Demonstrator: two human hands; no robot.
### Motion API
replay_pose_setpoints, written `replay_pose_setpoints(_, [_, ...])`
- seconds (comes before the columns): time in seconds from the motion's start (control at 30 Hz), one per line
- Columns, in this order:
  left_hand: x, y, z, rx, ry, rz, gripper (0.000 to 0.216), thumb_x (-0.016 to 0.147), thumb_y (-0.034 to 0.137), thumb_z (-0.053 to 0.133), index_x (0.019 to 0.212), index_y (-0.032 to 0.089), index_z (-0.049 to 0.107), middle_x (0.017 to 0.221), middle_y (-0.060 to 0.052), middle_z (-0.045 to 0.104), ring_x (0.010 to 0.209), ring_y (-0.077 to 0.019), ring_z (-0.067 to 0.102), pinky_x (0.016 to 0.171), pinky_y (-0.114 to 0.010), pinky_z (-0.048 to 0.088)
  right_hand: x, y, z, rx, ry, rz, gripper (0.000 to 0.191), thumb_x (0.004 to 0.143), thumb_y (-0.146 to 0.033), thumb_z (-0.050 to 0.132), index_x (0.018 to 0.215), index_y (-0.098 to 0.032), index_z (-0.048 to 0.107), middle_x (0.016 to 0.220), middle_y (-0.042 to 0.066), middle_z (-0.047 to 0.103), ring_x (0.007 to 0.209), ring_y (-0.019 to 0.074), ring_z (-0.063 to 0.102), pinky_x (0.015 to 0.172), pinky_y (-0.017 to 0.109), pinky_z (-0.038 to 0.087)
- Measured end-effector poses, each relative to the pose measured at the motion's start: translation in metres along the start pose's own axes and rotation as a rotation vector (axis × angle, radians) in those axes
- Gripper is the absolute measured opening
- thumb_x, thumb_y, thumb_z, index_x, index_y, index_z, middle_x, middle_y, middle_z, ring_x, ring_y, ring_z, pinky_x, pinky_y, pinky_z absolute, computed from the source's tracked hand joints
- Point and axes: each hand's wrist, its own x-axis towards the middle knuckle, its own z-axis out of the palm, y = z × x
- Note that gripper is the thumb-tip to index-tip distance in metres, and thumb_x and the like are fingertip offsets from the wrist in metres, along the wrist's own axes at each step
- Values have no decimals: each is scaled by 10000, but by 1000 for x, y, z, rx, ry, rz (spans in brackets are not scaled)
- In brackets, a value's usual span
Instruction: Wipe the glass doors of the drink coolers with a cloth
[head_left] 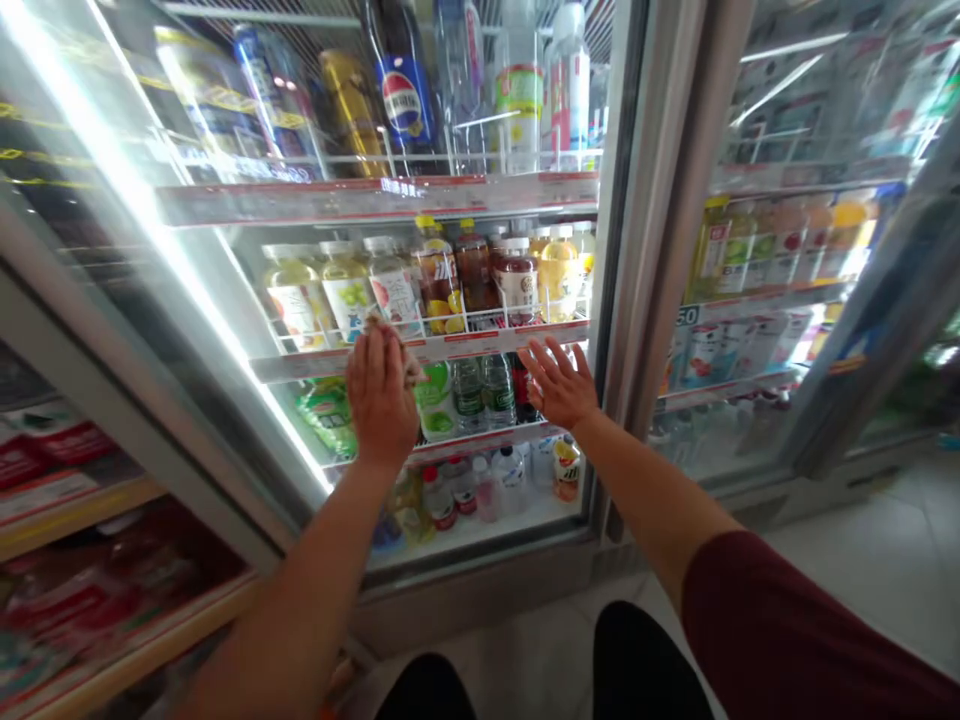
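In front of the lit drinks fridge [427,350], my left hand [382,400] presses a crumpled, light-coloured cloth [411,366] with its fingers over it. The cloth shows above and right of the fingers, near the front strip of the middle shelf. To the right, my right hand [561,385] has its fingers spread, with nothing in it. It lies by the same strip, close to the door frame [630,270]. Both palms seem to rest on the glass, though the contact itself is hard to make out. Behind them stand juice and tea bottles [349,290].
Large bottles such as a cola [405,95] fill the upper shelf. Small bottles [487,485] stand on the bottom one. Another glass door [772,250] with drinks is at right. Wooden-edged shelves [135,515] with red packs stand at left. Tiled floor [885,560] lies at lower right.
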Motion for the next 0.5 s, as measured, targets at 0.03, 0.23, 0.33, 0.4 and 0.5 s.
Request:
replay_pose_setpoints(0.03, [-9, 3, 1, -11, -29, 12, 602, 1094, 208, 416, 1691, 123, 410, 1741, -173, 386, 1688, -305, 233, 1398, -556, 206, 0, 0, 0, -6, 15, -6, 646, 1055, -323, 535, 1693, -329, 430, 1665, 51, 579, 1593, 273, 480, 1397, 522, 100])
replay_pose_setpoints(0.23, [-22, 1, 3, -60, -158, 138, 596, 1045, 137, 452, 1633, 195, 528, 1663, -144, 512, 1649, -267, 345, 1402, -515, 225, 4, 0, -5, -52, 74, -32, 611, 1050, -310, 535, 1658, -299, 489, 1627, 60, 620, 1588, 262, 485, 1398, 504, 76])
replay_pose_setpoints(0.33, [16, -7, -3, -25, -79, 70, 592, 1060, 176, 452, 1650, 162, 498, 1719, -143, 433, 1675, -291, 280, 1407, -552, 206, 5, -1, -6, -72, 124, -50, 586, 1048, -303, 528, 1634, -283, 523, 1602, 61, 644, 1583, 245, 491, 1403, 475, 45])
replay_pose_setpoints(0.4, [29, -5, -4, 3, -17, 49, 595, 1069, 184, 449, 1662, 144, 474, 1733, -153, 405, 1685, -298, 251, 1403, -556, 223, 4, -1, -5, -55, 107, -42, 606, 1045, -303, 534, 1650, -292, 500, 1612, 59, 635, 1587, 245, 486, 1403, 475, 42])
replay_pose_setpoints(0.5, [14, 6, 0, -4, 32, 148, 616, 1068, 143, 457, 1683, 150, 437, 1703, -166, 451, 1675, -283, 279, 1388, -514, 272, 1, 0, -2, -19, 30, -11, 650, 1046, -316, 542, 1688, -327, 437, 1652, 49, 595, 1593, 264, 478, 1400, 501, 66])
